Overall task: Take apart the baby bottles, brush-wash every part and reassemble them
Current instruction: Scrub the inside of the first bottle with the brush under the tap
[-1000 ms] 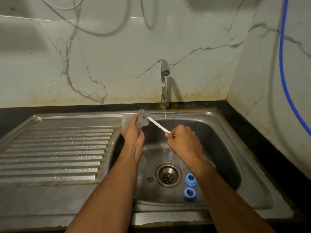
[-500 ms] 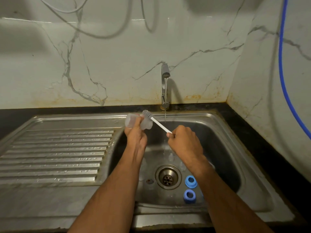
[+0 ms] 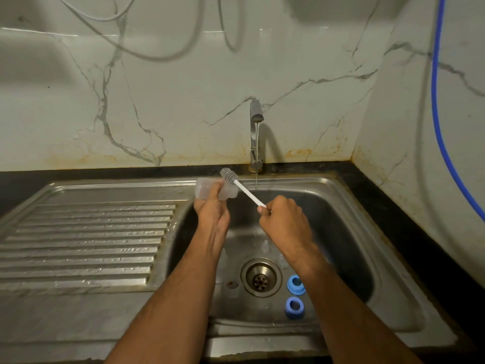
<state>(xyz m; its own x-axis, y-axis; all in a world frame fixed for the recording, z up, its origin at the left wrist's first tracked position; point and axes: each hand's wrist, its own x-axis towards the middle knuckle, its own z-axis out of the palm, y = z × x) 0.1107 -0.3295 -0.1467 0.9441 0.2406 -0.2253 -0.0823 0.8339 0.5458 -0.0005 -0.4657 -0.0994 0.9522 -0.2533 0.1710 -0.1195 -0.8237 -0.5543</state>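
My left hand (image 3: 212, 209) grips a clear baby bottle body (image 3: 203, 189) lying sideways over the sink's left rim. My right hand (image 3: 284, 219) holds the white handle of a bottle brush (image 3: 244, 189). Its grey bristle head sits just outside and above the bottle's right end. Two blue screw rings (image 3: 295, 284) (image 3: 294, 306) lie on the sink floor right of the drain (image 3: 261, 278). Some clear parts lie blurred in the basin under my right wrist.
The tap (image 3: 256, 132) runs a thin stream into the steel sink (image 3: 349, 206). A ribbed drainboard (image 3: 86, 240) lies to the left. A black counter edges the marble wall, and a blue hose (image 3: 437, 106) hangs at right.
The brush head has come out of the bottle's mouth and now sits above its right end. Both hands have risen slightly toward the back of the sink.
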